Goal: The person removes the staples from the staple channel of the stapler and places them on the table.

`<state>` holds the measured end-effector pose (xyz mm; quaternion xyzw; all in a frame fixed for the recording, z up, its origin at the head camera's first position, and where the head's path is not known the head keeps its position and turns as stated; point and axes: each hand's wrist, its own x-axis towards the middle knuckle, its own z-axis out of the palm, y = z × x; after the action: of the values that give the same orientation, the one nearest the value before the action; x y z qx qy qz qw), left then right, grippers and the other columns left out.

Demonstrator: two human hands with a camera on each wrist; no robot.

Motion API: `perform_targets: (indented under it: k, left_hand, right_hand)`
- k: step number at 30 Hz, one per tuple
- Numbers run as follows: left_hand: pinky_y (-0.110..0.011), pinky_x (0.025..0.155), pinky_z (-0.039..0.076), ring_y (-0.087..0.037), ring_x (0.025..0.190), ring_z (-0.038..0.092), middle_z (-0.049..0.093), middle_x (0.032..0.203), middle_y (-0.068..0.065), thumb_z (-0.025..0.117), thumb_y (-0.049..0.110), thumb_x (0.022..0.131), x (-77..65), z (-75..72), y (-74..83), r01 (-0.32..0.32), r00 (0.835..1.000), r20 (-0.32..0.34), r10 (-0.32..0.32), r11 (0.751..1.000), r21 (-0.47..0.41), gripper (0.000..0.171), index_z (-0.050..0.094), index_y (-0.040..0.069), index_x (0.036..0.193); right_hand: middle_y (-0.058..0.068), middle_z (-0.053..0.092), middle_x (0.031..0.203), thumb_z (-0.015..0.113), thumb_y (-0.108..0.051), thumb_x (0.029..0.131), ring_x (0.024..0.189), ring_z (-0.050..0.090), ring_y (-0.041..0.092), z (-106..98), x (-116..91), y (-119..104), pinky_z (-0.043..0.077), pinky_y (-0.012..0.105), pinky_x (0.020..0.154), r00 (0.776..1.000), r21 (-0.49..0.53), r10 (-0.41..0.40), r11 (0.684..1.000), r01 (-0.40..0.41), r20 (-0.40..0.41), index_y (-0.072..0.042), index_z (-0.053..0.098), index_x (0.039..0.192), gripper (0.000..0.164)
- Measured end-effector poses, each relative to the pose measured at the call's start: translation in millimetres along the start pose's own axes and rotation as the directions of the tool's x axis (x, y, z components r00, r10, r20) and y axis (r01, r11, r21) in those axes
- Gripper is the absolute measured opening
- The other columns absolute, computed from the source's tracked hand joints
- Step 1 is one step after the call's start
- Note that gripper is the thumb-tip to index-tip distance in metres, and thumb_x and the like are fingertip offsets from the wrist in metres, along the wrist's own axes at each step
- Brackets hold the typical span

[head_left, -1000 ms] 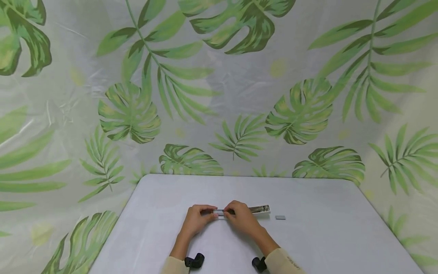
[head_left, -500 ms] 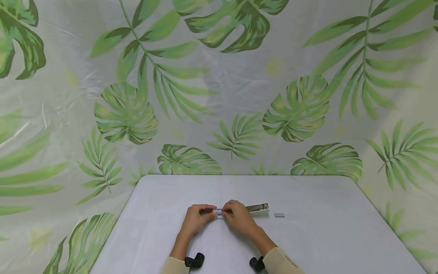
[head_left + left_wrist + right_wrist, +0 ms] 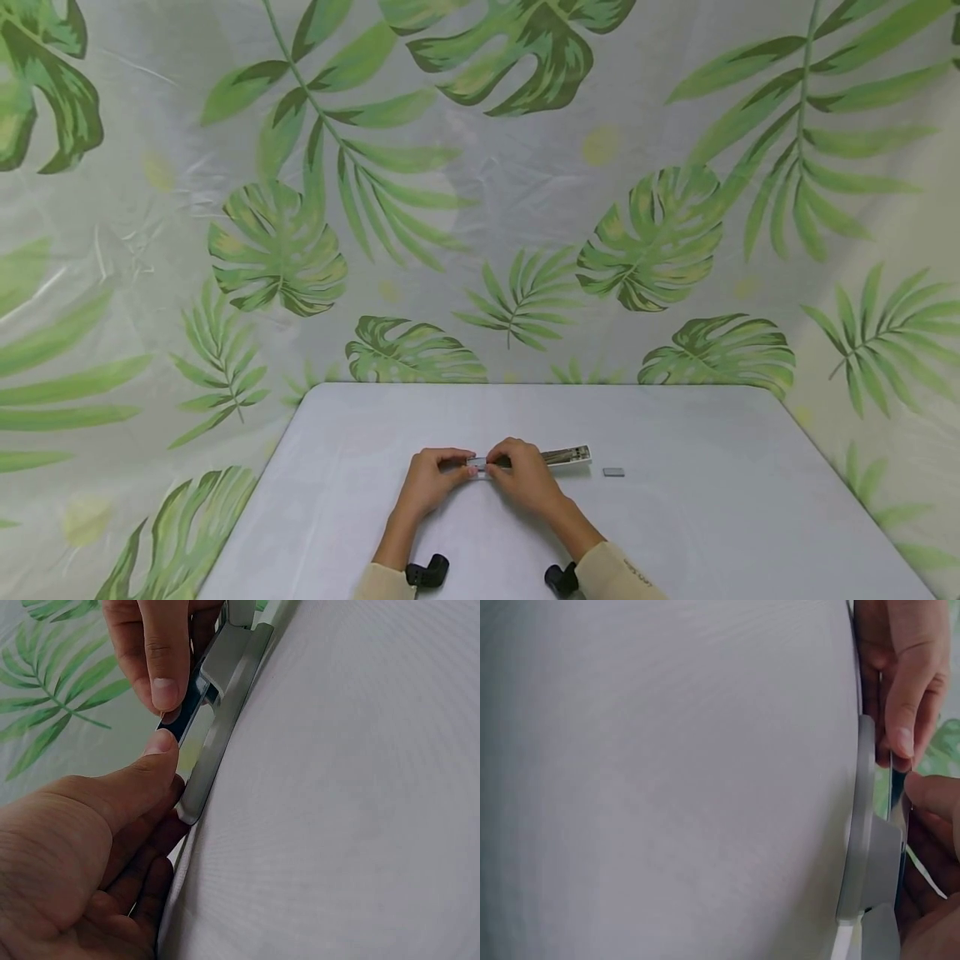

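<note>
A grey stapler lies opened out flat on the table, its swung-back top arm (image 3: 567, 456) pointing right in the head view. In the left wrist view its long grey base (image 3: 217, 750) and the shiny metal magazine (image 3: 187, 712) above it show plainly. My left hand (image 3: 435, 482) pinches the magazine's front end, thumb on top and fingers around the base tip. Close beside it, my right hand (image 3: 525, 479) has thumb and index fingertips on the magazine; whether staples sit between them is hidden. A short grey strip of staples (image 3: 613, 472) lies right of the stapler.
The white-covered table (image 3: 720, 517) extends around the hands, with its far edge behind the stapler. A leaf-patterned sheet (image 3: 517, 208) hangs behind and at both sides. Black wrist cameras (image 3: 427, 572) sit at the cuffs.
The hands and stapler keep nearly the same place. The right fingertips have shifted only very slightly along the magazine, and the head view has tilted a little.
</note>
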<state>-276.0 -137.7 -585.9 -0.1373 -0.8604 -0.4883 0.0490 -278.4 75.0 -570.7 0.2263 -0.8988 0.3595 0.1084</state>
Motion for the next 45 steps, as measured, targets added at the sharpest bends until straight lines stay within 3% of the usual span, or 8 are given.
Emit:
perform_targets:
  k: [13, 19, 31, 40, 45]
  left_hand:
    - [-0.040, 0.098, 0.055, -0.017, 0.111, 0.073, 0.079, 0.105, 0.010, 0.082, 0.037, 0.088, 1.0, -0.5, -3.6, -0.013, 1.000, 0.003, 0.013, 1.000, 0.017, 0.022, 0.082, 0.027, 0.108]
    - [-0.043, 0.099, 0.055, -0.018, 0.111, 0.073, 0.079, 0.106, 0.010, 0.082, 0.036, 0.088, 1.4, 0.1, -3.1, -0.004, 1.000, 0.008, 0.004, 1.000, -0.001, 0.022, 0.082, 0.028, 0.108]
    - [-0.039, 0.097, 0.055, -0.016, 0.109, 0.073, 0.079, 0.105, 0.009, 0.082, 0.038, 0.088, 1.0, 0.3, -4.2, -0.011, 1.000, 0.005, 0.011, 1.000, 0.022, 0.023, 0.082, 0.026, 0.107]
    - [-0.047, 0.100, 0.054, -0.020, 0.112, 0.072, 0.079, 0.106, 0.008, 0.082, 0.037, 0.088, 0.9, 0.9, -3.2, 0.000, 1.000, 0.003, 0.000, 1.000, 0.013, 0.022, 0.082, 0.027, 0.107]
    - [-0.047, 0.099, 0.054, -0.020, 0.112, 0.072, 0.079, 0.106, 0.009, 0.083, 0.036, 0.087, 1.9, 0.3, -3.2, 0.002, 1.000, -0.006, -0.002, 1.000, 0.022, 0.022, 0.082, 0.028, 0.107]
  right_hand:
    - [-0.004, 0.074, 0.088, 0.086, -0.022, 0.085, 0.085, 0.067, 0.013, 4, 5, -5, 0.053, 0.031, 0.077, 0.998, 0.027, 0.039, 0.999, -0.038, -0.043, -0.017, 0.073, 0.089, 0.014]
    - [-0.009, 0.070, 0.085, 0.086, -0.024, 0.085, 0.079, 0.060, 0.007, 3, 7, -6, 0.050, 0.027, 0.073, 0.999, -0.045, 0.025, 0.999, -0.027, -0.034, -0.021, 0.070, 0.089, 0.017]
    - [-0.005, 0.070, 0.087, 0.081, -0.023, 0.088, 0.079, 0.064, 0.011, -1, 11, -13, 0.053, 0.032, 0.071, 0.999, -0.160, -0.014, 0.987, 0.020, 0.044, -0.017, 0.077, 0.096, 0.010]
    - [-0.002, 0.075, 0.093, 0.081, -0.020, 0.089, 0.086, 0.070, 0.013, -2, 8, -5, 0.057, 0.033, 0.077, 0.997, -0.063, -0.081, 0.995, 0.082, 0.020, -0.014, 0.079, 0.098, 0.010]
    - [-0.001, 0.077, 0.096, 0.081, -0.016, 0.090, 0.090, 0.071, 0.013, -3, 7, -1, 0.059, 0.034, 0.081, 0.997, 0.004, -0.071, 0.997, 0.071, -0.007, -0.013, 0.079, 0.099, 0.010]
